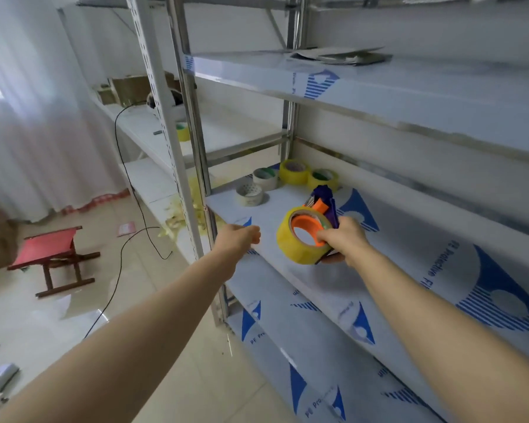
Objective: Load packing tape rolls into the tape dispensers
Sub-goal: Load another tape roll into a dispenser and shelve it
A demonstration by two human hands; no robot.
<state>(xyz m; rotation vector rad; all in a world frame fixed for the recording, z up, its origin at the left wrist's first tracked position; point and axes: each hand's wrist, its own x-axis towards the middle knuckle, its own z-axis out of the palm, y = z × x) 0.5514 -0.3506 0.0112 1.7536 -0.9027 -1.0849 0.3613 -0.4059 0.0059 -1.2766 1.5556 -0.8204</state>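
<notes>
Right hand (345, 241) around tape dispenser (324, 195), left hand (240, 236) empty nearby

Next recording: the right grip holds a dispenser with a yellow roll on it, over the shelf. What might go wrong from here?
1. Only the right grip carries the purple dispenser; the left grip is apart from it, so it may tip or drop onto the shelf.
2. The yellow roll may not be fully seated on the orange hub and could slide off.
3. The cutting blade is not visible; reaching in blindly risks a cut.
</notes>
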